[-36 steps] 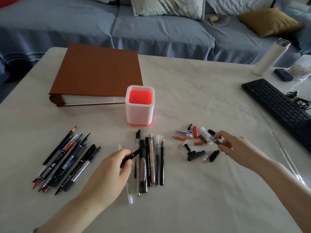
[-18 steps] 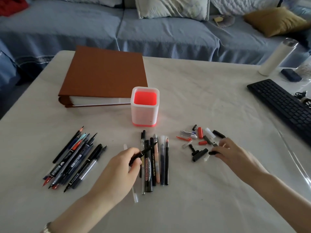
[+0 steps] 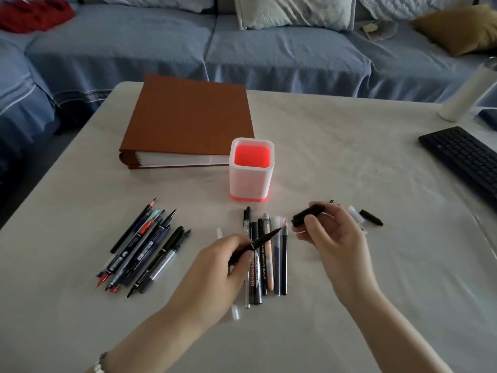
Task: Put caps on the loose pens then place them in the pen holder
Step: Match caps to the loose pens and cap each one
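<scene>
Plainly the capping step is in hand, with the first pair of parts lifted and not yet joined. The left hand [image 3: 215, 267] grips a slim black pen [image 3: 265, 238] with fingers curled round its lower barrel, the bare tip slanting up and to the right. The right hand [image 3: 333, 238] pinches a black cap [image 3: 308, 215] between thumb and fingertips, just right of the pen's tip and a little farther off; the two are near but apart, and I cannot tell for sure which end of the cap is the open one. Under both hands lies a row of pens [image 3: 255, 286] side by side on the table [image 3: 349, 162], and a bundle of pens [image 3: 145, 249] lies well to the left, several with tips showing. A few loose caps [image 3: 371, 218] peek out to the right of the right hand; the rest of that pile is hidden behind it. The pen holder [image 3: 251, 181] stands upright just beyond the row, in front of a brown binder [image 3: 188, 117], and no pen shows above its rim. By my judgement the task is at its very start. The next move calls for lining the cap's mouth up with the tip along one axis, pushing the two together until they seat, then carrying the pen up to drop it in the holder.
</scene>
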The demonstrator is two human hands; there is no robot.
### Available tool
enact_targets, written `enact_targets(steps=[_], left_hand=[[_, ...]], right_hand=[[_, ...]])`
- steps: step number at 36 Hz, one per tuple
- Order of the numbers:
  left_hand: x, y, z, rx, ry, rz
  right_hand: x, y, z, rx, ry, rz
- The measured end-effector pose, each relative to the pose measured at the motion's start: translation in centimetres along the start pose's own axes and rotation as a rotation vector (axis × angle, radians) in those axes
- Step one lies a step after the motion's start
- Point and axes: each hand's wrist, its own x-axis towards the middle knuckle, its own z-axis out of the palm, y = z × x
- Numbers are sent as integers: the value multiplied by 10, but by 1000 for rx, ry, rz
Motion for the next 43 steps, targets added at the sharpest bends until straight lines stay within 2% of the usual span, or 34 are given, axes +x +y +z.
enact_targets(steps=[8, 22, 26, 29, 32, 34, 36, 38, 41, 43], left_hand=[[0, 0, 3, 20, -8, 28], [3, 6, 4, 66, 25, 115], [6, 4, 8, -28, 8, 39], [10, 6, 11, -179, -82, -87], [15, 4, 9, -345, -247, -285], [19, -5, 9, -213, -319, -311], [23, -15, 9, -39, -291, -278], [25, -23, 8, 54, -179, -261], [24, -30, 2, 16, -18, -278], [21, -30, -2, -106, 61, -313]], right_hand=[[-10, -1, 6, 101, -56, 35], [-16, 9, 4, 57, -128, 50], [-19, 11, 4, 17, -146, -10], [-20, 8, -1, -55, -185, -73], [-17, 7, -7, -122, -247, 14], [-10, 11, -11, -254, -372, 136], [3, 21, -21, -561, -466, 144], [23, 32, -33, -839, -355, 36], [59, 33, -49, -960, -62, -17], [83, 35, -58, -1039, 22, 1]])
